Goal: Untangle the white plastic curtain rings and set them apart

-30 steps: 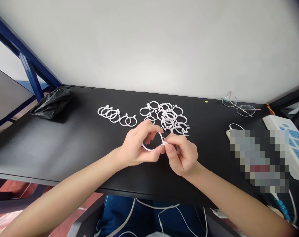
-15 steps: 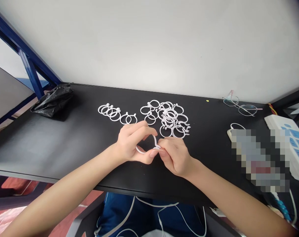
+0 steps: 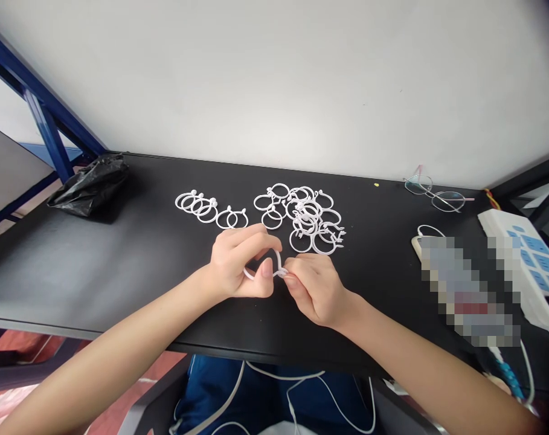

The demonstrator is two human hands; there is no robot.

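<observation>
Both hands meet over the black table [image 3: 120, 266] near its front edge. My left hand [image 3: 238, 266] curls around a white plastic ring [image 3: 278, 261], thumb pressed on it. My right hand [image 3: 314, 287] pinches the same ring at its clasp end. Most of the ring is hidden by the fingers. Just behind the hands lies a heap of white rings [image 3: 308, 217]. A short row of white rings [image 3: 208, 210] lies to the left of the heap.
A crumpled black plastic bag [image 3: 90, 184] sits at the far left of the table. Glasses [image 3: 435, 194] lie at the back right. A white power strip [image 3: 525, 266] and a blurred object [image 3: 464, 290] occupy the right side. White cables [image 3: 296, 386] hang below the table.
Both hands have shifted a little left and toward me with the ring. The ring looks more squeezed between the fingers than before.
</observation>
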